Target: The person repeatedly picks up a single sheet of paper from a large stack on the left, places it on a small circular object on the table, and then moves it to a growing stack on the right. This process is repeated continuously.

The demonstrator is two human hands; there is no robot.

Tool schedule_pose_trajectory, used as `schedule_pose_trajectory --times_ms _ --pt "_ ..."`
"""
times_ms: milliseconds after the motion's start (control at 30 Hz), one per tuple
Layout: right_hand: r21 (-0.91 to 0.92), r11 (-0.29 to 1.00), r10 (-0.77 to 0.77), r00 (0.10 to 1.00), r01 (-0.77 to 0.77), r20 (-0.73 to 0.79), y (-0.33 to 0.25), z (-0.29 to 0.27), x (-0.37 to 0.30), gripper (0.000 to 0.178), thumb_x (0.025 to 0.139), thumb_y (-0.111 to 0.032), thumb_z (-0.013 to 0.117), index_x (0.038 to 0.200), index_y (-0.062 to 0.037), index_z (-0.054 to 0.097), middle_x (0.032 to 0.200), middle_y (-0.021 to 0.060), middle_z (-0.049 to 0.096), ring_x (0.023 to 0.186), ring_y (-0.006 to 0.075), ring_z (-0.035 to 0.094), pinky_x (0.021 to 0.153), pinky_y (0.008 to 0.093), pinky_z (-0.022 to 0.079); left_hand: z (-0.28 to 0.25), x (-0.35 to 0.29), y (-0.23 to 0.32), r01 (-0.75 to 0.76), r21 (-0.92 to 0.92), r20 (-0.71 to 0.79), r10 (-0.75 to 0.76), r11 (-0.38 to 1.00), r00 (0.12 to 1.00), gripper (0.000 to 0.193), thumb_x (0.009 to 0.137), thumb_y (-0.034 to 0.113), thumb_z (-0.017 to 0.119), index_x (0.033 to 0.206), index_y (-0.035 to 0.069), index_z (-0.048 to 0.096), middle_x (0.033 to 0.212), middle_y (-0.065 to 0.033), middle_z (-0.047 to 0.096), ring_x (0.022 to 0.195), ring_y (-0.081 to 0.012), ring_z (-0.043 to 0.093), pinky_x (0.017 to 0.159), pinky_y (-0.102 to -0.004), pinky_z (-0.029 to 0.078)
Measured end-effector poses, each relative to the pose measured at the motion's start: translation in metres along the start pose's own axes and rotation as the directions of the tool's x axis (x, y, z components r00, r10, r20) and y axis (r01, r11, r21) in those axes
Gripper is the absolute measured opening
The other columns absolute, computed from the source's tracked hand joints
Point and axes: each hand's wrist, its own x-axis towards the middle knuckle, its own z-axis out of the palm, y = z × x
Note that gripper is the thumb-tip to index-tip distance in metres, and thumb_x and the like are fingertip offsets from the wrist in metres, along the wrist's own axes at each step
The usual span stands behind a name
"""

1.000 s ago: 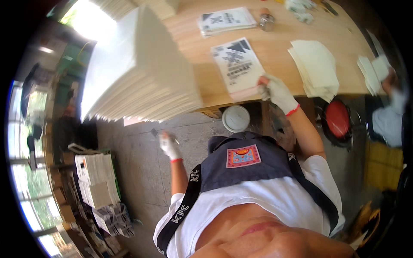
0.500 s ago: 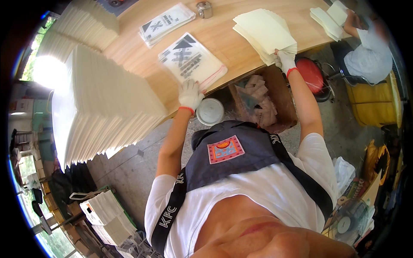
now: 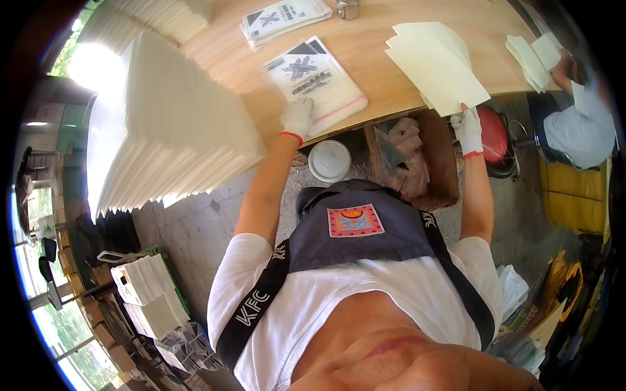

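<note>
My left hand (image 3: 298, 116), in a white knit glove with a red cuff, is closed at the near left corner of a pile of printed clear plastic bags (image 3: 332, 107). Black pencil-like drawings mark the top bag, and a pink line runs along its near end. At the table's front edge, my right hand (image 3: 468, 130), gloved the same way, pinches the near corner of the top cream paper sheets (image 3: 438, 68). The sheets lie fanned on the table, and that corner sticks out past the edge. Part of the right fingers is hidden under the paper.
A tall stack of cream paper (image 3: 169, 124) stands left of my left hand. More printed bags (image 3: 287, 19) and a metal tin (image 3: 347, 9) lie farther back. Below the edge are a lidded bucket (image 3: 329, 161), a carton (image 3: 443, 159) and a red stool (image 3: 492, 133). Another person (image 3: 577, 130) sits far right.
My right hand has drawn the top sheets' near corner outward and to the right, so they fan differently. My left hand stays at the bags' corner, its fingers more curled. The whole view has shifted.
</note>
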Motion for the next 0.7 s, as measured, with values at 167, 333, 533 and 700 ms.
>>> schedule_pose_trajectory --times_ms 167,333,533,700 --pt "0.086 0.988 0.110 0.976 -0.127 0.188 0.013 0.046 -0.064 0.027 0.081 -0.005 0.044 0.108 -0.0016 0.045 0.088 0.0111 0.058 0.050 0.0140 0.053 0.037 0.0236 0.040 0.012 -0.006 -0.014 -0.024 -0.116 -0.098 0.013 0.993 0.995 0.030 0.069 0.009 0.056 0.099 0.014 0.053 0.103 -0.0054 0.054 0.098 -0.0260 0.051 0.082 -0.0377 0.044" --pt "-0.100 0.873 0.448 0.707 -0.477 0.547 0.074 0.028 -0.076 0.033 0.078 -0.011 0.053 0.108 0.0025 0.049 0.089 0.0093 0.062 0.060 0.0121 0.060 0.045 0.0195 0.047 0.033 -0.012 -0.030 -0.035 -0.282 -0.187 -0.019 0.959 0.982 0.032 0.069 0.007 0.053 0.101 0.015 0.055 0.105 -0.0053 0.054 0.101 -0.0255 0.050 0.083 -0.0367 0.043" --pt "0.092 0.833 0.487 0.802 -0.545 0.346 0.117 0.039 -0.086 0.019 0.083 -0.008 0.050 0.103 -0.0068 0.050 0.083 0.0044 0.059 0.057 0.0115 0.054 0.044 0.0182 0.043 0.024 -0.020 -0.028 0.014 -0.186 -0.246 -0.060 0.983 0.967 0.027 0.071 0.005 0.050 0.095 0.015 0.058 0.106 -0.0046 0.055 0.098 -0.0247 0.051 0.081 -0.0357 0.043" --pt "0.262 0.766 0.528 0.807 -0.587 0.263 0.125 0.055 -0.101 0.018 0.084 -0.005 0.049 0.102 -0.0065 0.050 0.083 0.0040 0.057 0.059 0.0102 0.053 0.045 0.0177 0.042 0.008 -0.018 -0.031 -0.067 -0.604 -0.205 -0.073 0.795 0.976 0.028 0.071 -0.002 0.046 0.093 0.011 0.058 0.090 -0.0067 0.056 0.077 -0.0220 0.055 0.071 -0.0326 0.044"
